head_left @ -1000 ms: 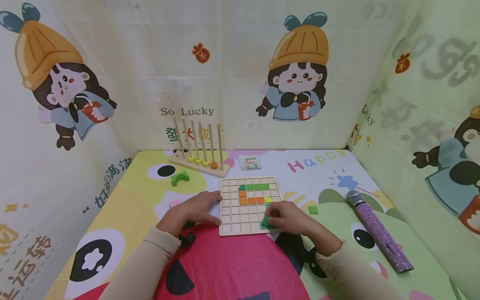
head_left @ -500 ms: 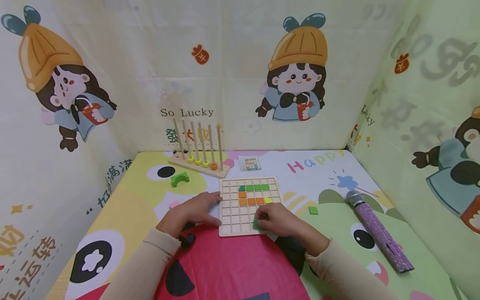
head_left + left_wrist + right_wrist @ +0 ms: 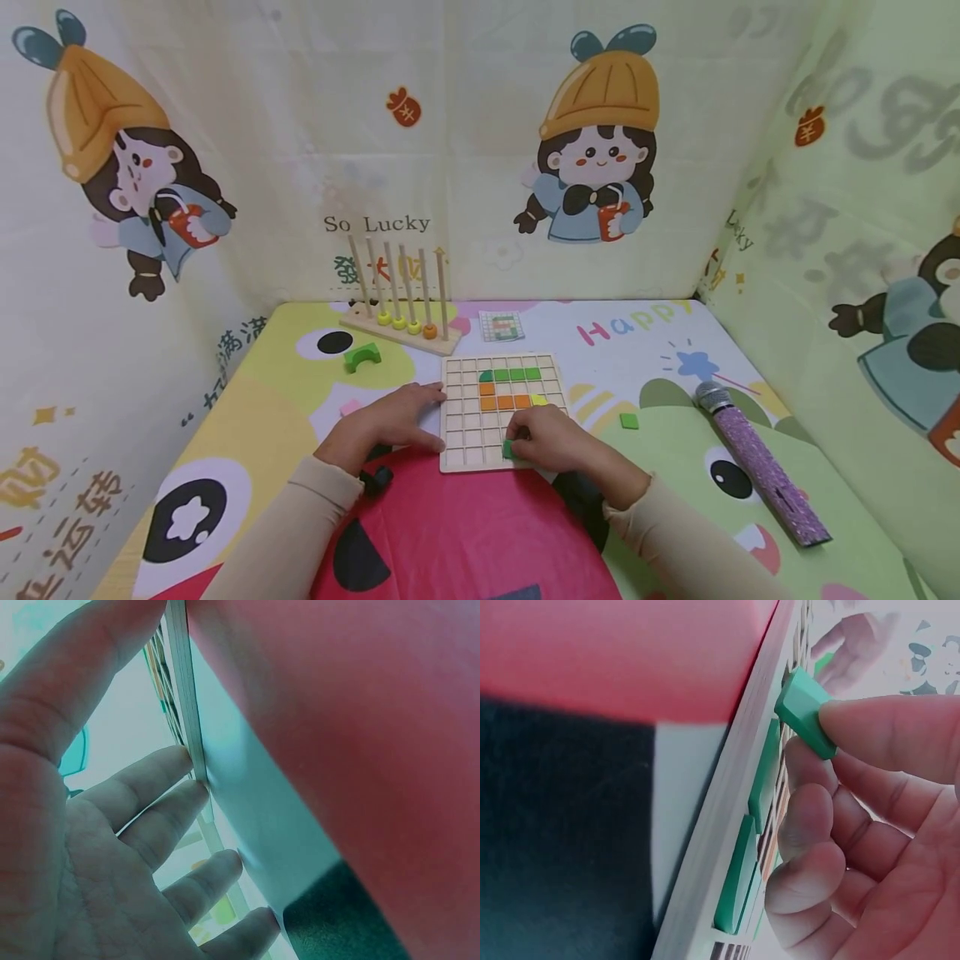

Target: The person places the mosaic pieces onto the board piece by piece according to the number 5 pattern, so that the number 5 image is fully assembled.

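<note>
A square wooden grid board (image 3: 465, 435) lies on the table, with green, orange and yellow tiles in some of its cells. My left hand (image 3: 388, 421) touches the board's left edge with straight fingers, thumb nearer the front. Over the board's front row, my right hand (image 3: 555, 440) pinches a green tile (image 3: 802, 705) between thumb and finger; in the right wrist view the tile is tilted. Two other green tiles, a nearer one (image 3: 736, 877) and a farther one (image 3: 763, 776), sit along the front row beneath that hand. The head view hides them behind the hand.
A loose green tile (image 3: 629, 421) lies right of the board. Behind the board are a small pattern card (image 3: 501, 326) and a wooden peg rack (image 3: 401, 331) with beads. A green arch block (image 3: 363, 357) lies at left, a purple microphone (image 3: 765, 467) at right.
My right hand has moved left along the board's front row with a green tile pinched in it. The left hand stays at the board's left edge.
</note>
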Tool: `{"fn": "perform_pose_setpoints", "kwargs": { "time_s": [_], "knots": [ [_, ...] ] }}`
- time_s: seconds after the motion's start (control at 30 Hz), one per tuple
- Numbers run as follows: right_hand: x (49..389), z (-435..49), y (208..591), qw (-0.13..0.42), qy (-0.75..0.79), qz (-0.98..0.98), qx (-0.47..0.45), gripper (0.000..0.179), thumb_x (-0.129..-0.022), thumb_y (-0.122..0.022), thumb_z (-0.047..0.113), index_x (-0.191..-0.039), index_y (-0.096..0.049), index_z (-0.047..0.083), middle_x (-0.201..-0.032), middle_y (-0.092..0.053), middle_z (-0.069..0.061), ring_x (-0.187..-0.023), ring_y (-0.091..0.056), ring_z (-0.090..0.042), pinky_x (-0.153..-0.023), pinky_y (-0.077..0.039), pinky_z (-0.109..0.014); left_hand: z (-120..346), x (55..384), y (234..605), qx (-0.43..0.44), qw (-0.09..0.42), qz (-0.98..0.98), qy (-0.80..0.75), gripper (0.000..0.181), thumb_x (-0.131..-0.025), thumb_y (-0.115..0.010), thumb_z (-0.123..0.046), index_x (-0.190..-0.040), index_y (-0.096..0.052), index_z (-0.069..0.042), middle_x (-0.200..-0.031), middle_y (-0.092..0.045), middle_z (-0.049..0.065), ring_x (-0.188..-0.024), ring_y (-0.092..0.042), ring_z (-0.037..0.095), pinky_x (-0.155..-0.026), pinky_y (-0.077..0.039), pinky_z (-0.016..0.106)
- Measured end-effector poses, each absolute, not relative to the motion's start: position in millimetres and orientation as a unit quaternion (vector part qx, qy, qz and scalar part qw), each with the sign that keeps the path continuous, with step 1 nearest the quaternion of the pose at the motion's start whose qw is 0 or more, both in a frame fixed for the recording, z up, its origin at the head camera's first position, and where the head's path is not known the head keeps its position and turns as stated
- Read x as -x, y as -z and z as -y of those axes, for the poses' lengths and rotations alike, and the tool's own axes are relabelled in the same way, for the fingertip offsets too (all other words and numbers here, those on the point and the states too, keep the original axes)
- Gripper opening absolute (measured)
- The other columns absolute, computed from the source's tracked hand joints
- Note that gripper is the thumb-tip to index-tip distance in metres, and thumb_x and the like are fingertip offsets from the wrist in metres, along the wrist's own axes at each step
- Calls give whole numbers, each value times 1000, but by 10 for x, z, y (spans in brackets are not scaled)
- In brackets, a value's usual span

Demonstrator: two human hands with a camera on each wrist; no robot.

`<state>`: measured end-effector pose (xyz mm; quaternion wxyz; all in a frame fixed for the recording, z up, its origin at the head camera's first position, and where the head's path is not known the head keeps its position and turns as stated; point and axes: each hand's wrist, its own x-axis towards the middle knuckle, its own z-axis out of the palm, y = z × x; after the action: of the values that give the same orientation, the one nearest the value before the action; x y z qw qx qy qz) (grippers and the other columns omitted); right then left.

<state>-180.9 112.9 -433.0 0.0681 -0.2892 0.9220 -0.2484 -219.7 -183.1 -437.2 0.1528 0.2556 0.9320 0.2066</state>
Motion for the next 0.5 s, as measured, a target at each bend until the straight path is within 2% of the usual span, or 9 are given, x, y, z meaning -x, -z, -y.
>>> {"fn": "perform_pose_setpoints", "kwargs": {
  "time_s": [0.27, 0.5],
  "knots": [
    [1811, -1140, 4335, 64, 237, -922, 300, 8, -90, -70, 6, -89, -76, 13, -77, -67, 9, -75, -57, -8, -69, -50, -27, 1817, 2199, 4344, -251, 157, -934, -201, 84, -82, -85, -39, -151, -51, -5, -166, -39, 11, -149, -39, 35, -121, -36, 51],
    [1811, -1095, 4381, 55, 212, -934, 283, 7, -89, -74, 10, -87, -78, 16, -80, -69, 8, -79, -59, -10, -71, -52, -31, 1815, 2193, 4351, -248, 159, -933, -208, 84, -81, -86, -39, -150, -52, -5, -166, -39, 12, -148, -39, 35, -120, -36, 51]
  ]
}}
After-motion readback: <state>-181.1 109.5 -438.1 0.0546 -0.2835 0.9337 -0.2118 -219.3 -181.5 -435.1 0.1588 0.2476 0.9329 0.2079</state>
